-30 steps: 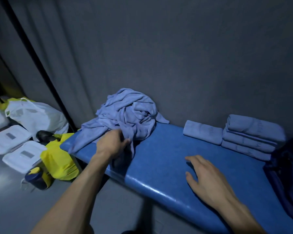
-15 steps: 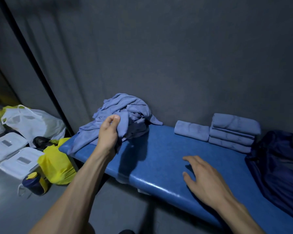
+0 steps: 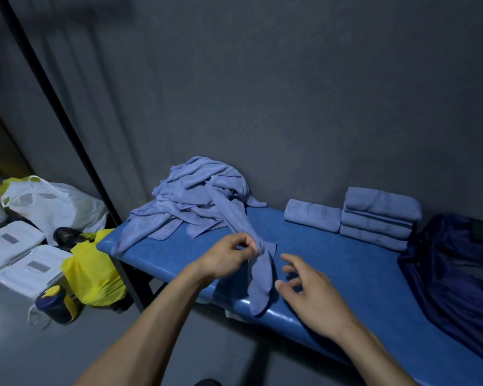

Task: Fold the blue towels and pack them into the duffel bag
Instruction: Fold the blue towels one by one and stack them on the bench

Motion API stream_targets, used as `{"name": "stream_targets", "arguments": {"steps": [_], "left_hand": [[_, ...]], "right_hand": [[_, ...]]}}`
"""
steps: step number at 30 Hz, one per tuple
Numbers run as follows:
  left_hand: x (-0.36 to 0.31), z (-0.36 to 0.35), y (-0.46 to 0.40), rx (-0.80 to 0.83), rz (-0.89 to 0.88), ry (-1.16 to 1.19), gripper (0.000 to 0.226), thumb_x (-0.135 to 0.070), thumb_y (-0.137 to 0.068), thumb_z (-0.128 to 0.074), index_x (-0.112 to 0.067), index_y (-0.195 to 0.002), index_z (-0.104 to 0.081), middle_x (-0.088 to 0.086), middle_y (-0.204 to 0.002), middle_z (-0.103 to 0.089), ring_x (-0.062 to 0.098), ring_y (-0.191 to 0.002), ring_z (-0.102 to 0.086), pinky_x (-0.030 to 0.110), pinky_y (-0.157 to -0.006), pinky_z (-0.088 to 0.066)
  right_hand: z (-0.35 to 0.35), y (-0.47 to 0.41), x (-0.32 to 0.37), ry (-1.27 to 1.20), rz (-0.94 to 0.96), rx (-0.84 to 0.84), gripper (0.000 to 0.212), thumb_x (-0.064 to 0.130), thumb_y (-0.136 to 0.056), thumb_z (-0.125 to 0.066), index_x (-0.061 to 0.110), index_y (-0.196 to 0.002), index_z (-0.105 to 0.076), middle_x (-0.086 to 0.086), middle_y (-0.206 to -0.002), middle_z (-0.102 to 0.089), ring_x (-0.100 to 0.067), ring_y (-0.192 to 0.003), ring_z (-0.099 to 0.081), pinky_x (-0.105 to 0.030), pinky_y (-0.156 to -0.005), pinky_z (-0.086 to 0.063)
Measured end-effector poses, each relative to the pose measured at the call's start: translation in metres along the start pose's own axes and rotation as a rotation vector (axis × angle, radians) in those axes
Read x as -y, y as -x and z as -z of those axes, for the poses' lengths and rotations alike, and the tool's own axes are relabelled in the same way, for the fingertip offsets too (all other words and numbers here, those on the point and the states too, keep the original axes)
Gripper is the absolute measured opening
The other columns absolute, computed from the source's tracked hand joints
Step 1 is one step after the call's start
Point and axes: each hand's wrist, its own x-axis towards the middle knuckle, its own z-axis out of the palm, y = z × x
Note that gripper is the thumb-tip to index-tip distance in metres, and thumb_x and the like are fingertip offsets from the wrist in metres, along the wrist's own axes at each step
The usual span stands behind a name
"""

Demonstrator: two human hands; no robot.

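**Handling the drawn towel: grip points and material behaviour**

Head view. A single blue towel (image 3: 258, 263) is pinched near its upper part by the left hand (image 3: 226, 257), just left of frame centre; the cloth is bunched into a rope and its free end hangs over the front edge of the blue bench (image 3: 346, 274). Its far end is not yet free of the unfolded pile (image 3: 198, 196) at centre. The right hand (image 3: 315, 296) is held just beside the hanging end, fingers spread and relaxed, nothing gripped.

Folded towels are seen at centre right: one single towel (image 3: 313, 215) and a stack (image 3: 379, 218) beside it. The duffel bag (image 3: 452, 274) lies at the right edge, dark; whether it is open cannot be told.

The cloth is judged light, limp and not fragile; no shape is kept when lifted. A mid-length pinch is judged to leave it bunched. Two adjacent corners are best taken so that it hangs flat. Neighbouring pile cloths may be dragged along.
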Motion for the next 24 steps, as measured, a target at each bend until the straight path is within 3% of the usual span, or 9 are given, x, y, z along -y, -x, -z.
{"name": "stream_targets", "arguments": {"steps": [2, 5, 7, 11, 13, 16, 19, 21, 24], "left_hand": [[0.004, 0.002, -0.002, 0.053, 0.072, 0.045, 0.019, -0.013, -0.100, -0.060, -0.017, -0.081, -0.061, -0.006, -0.077, -0.059, 0.008, -0.073, -0.054, 0.023, -0.072, -0.047], [0.014, 0.015, -0.010, 0.056, 0.124, -0.181, 0.030, -0.031, -0.098, -0.065, -0.019, -0.071, -0.063, -0.008, -0.070, -0.063, 0.007, -0.069, -0.057, 0.021, -0.072, -0.047], [0.018, 0.031, -0.023, -0.105, 0.121, -0.384, 0.039, -0.044, -0.097, -0.064, -0.018, -0.068, -0.065, -0.009, -0.065, -0.067, 0.006, -0.066, -0.062, 0.022, -0.065, -0.047], [0.015, 0.084, -0.066, -0.541, 0.007, -0.618, 0.022, -0.030, -0.093, -0.061, -0.019, -0.076, -0.066, 0.005, -0.087, -0.067, 0.026, -0.085, -0.065, 0.036, -0.070, -0.049], [0.011, 0.109, -0.088, -0.595, -0.024, -0.734, 0.015, -0.025, -0.089, -0.060, -0.017, -0.078, -0.068, 0.012, -0.100, -0.065, 0.031, -0.095, -0.061, 0.041, -0.079, -0.050], [0.013, 0.138, -0.115, -0.534, 0.060, -0.934, 0.024, -0.018, -0.088, -0.055, -0.008, -0.066, -0.058, 0.015, -0.092, -0.061, 0.035, -0.084, -0.056, 0.045, -0.068, -0.044], [0.024, 0.156, -0.131, -0.469, 0.086, -1.027, 0.027, -0.019, -0.088, -0.054, -0.015, -0.062, -0.048, 0.009, -0.091, -0.055, 0.030, -0.080, -0.049, 0.040, -0.065, -0.036], [0.030, 0.161, -0.137, -0.452, 0.091, -0.945, 0.023, -0.018, -0.087, -0.053, -0.010, -0.066, -0.050, 0.010, -0.086, -0.058, 0.031, -0.076, -0.053, 0.042, -0.062, -0.043], [0.025, 0.166, -0.136, -0.480, 0.047, -0.752, 0.028, -0.025, -0.078, -0.046, -0.003, -0.077, -0.063, 0.013, -0.075, -0.066, 0.031, -0.070, -0.061, 0.039, -0.058, -0.045]], "right_hand": [[-0.006, -0.006, 0.001, -0.011, 0.007, 0.033, 0.061, 0.040, -0.096, -0.063, 0.041, -0.151, -0.037, 0.016, -0.135, -0.053, -0.005, -0.121, -0.058, -0.018, -0.099, -0.042], [-0.021, -0.016, 0.003, 0.112, 0.071, 0.127, 0.071, 0.049, -0.095, -0.057, 0.047, -0.157, -0.023, 0.016, -0.151, -0.045, -0.013, -0.139, -0.043, -0.030, -0.112, -0.036], [-0.032, -0.022, 0.004, 0.324, 0.099, 0.181, 0.071, 0.055, -0.095, -0.051, 0.049, -0.158, -0.018, 0.018, -0.153, -0.040, -0.020, -0.135, -0.041, -0.039, -0.110, -0.036], [-0.050, -0.036, 0.012, 0.480, 0.182, 0.201, 0.062, 0.051, -0.099, -0.049, 0.042, -0.157, -0.028, 0.018, -0.151, -0.038, -0.021, -0.131, -0.037, -0.039, -0.100, -0.033], [-0.058, -0.048, 0.014, 0.445, 0.213, 0.183, 0.054, 0.042, -0.100, -0.052, 0.039, -0.152, -0.039, 0.016, -0.144, -0.048, -0.021, -0.128, -0.042, -0.039, -0.098, -0.035], [-0.072, -0.069, 0.020, 0.367, 0.253, 0.148, 0.037, 0.023, -0.095, -0.054, 0.031, -0.131, -0.057, 0.011, -0.120, -0.062, -0.022, -0.113, -0.051, -0.041, -0.094, -0.043], [-0.093, -0.093, 0.028, 0.207, 0.293, 0.112, 0.027, 0.009, -0.087, -0.049, 0.023, -0.107, -0.061, 0.003, -0.100, -0.064, -0.025, -0.095, -0.056, -0.046, -0.083, -0.049], [-0.104, -0.109, 0.037, 0.079, 0.274, 0.121, 0.041, 0.009, -0.093, -0.048, 0.028, -0.127, -0.060, 0.007, -0.117, -0.062, -0.022, -0.102, -0.059, -0.044, -0.084, -0.051], [-0.118, -0.125, 0.059, -0.051, 0.286, 0.142, 0.054, 0.028, -0.101, -0.050, 0.031, -0.154, -0.039, 0.013, -0.149, -0.045, -0.015, -0.130, -0.047, -0.040, -0.106, -0.044]]}}
